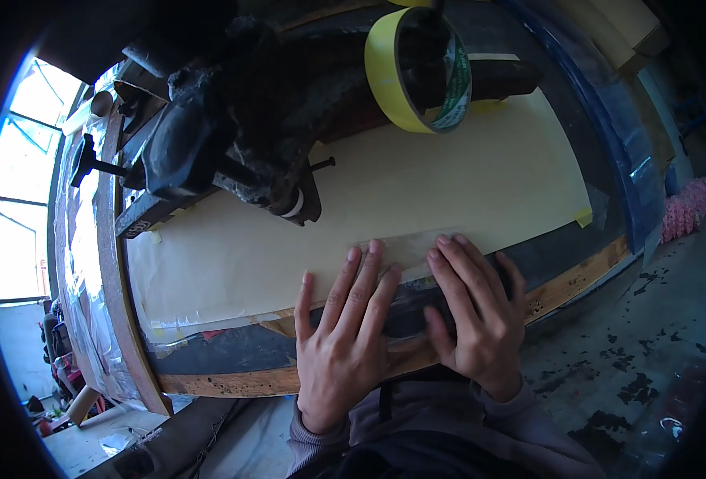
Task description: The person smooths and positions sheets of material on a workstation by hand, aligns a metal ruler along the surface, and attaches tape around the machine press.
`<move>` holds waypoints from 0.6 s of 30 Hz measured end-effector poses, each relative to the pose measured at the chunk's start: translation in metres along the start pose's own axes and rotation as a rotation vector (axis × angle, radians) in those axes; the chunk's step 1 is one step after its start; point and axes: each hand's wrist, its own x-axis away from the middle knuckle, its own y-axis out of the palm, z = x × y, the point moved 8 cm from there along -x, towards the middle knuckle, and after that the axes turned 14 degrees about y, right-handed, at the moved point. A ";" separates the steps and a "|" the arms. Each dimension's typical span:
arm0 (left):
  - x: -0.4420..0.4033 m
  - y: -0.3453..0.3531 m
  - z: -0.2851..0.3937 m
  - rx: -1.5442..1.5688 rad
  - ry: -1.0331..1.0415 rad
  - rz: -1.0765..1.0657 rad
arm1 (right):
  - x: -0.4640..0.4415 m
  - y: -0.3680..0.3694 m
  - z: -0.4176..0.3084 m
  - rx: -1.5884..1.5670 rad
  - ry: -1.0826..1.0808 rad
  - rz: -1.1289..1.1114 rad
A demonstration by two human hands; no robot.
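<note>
A clear strip (413,252) lies on the near edge of a large pale paper sheet (464,176), directly under the fingertips of both hands. Its long axis runs crosswise from one hand to the other, rising slightly toward the right. The left hand (343,335) covers its left part and the right hand (478,315) its right part, so neither is clearly nearer. Both hands are spread flat, fingers extended, grasping nothing. The sheet stretches away beyond the fingertips and to either side, on a dark table (241,351) whose wooden edge (229,385) passes below the hands. Ahead of the left hand, a bulky black clamp (189,144) overhangs the sheet; ahead of the right, a yellow tape roll (385,76) hangs above it. Both obstruct the far side, but neither stands between the hands and the strip. Well off to the right hand's right is a pink bundle (688,209).
</note>
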 end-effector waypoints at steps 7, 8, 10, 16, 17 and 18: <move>0.000 0.001 0.000 -0.026 0.011 -0.005 | 0.013 -0.010 0.004 -0.078 -0.031 0.214; 0.000 0.001 0.000 -0.029 0.013 -0.004 | 0.013 -0.011 0.004 -0.078 -0.033 0.221; 0.000 0.001 0.000 -0.021 0.006 -0.002 | 0.014 -0.010 0.005 -0.082 -0.032 0.228; -0.001 -0.001 0.000 -0.008 0.003 0.000 | 0.014 -0.008 0.006 -0.072 -0.002 0.217; -0.001 -0.001 0.000 -0.009 0.005 0.002 | 0.014 -0.008 0.006 -0.073 0.001 0.217; -0.001 0.000 0.000 -0.010 0.008 -0.005 | 0.014 -0.008 0.006 -0.072 0.001 0.218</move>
